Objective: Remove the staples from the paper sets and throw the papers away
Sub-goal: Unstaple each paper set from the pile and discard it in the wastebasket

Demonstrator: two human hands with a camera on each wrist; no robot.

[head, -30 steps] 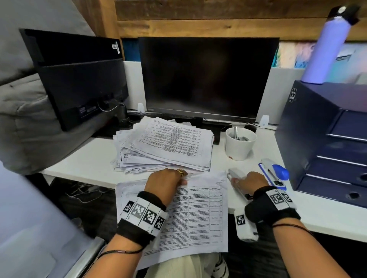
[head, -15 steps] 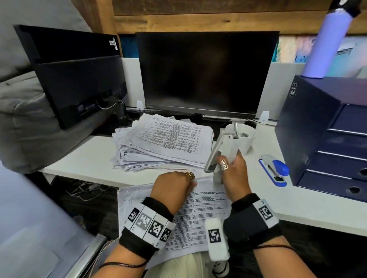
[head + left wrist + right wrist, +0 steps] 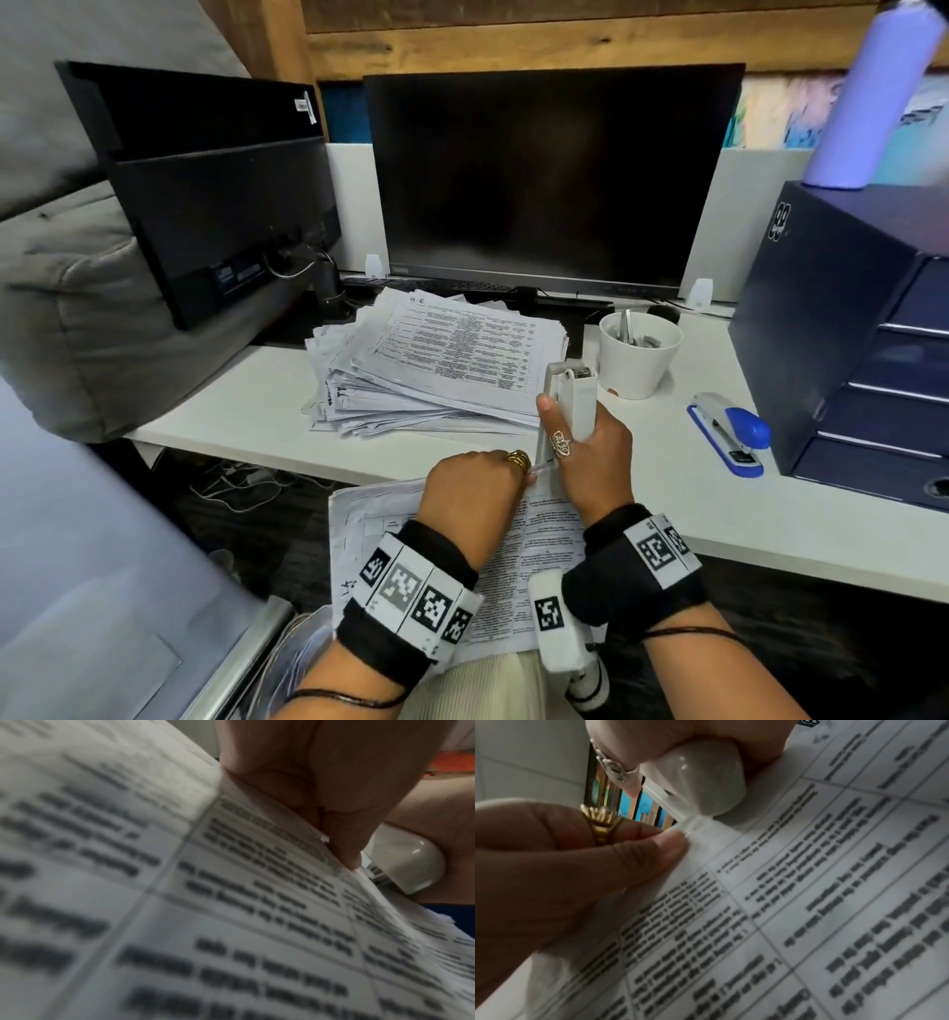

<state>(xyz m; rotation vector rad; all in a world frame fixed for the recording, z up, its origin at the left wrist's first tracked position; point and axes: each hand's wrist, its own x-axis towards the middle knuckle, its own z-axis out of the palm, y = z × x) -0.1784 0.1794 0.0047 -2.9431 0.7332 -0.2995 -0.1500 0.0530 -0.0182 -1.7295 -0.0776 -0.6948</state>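
Lowered since earlier, white stapler [image 3: 571,406] meets "H R" papers' [image 3: 544,545] corner.

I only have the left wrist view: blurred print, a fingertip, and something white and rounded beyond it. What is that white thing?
Observer: It is the bottom end of a white stapler. The right hand holds it upright over the paper set.
Operator: Is it at the corner?
Observer: Yes. The right wrist view shows a thin strip at its base meeting the corner. The left hand pinches that corner.
Operator: How many sets are left?
Observer: I cannot count them. A thick pile lies on the desk beyond the hands.
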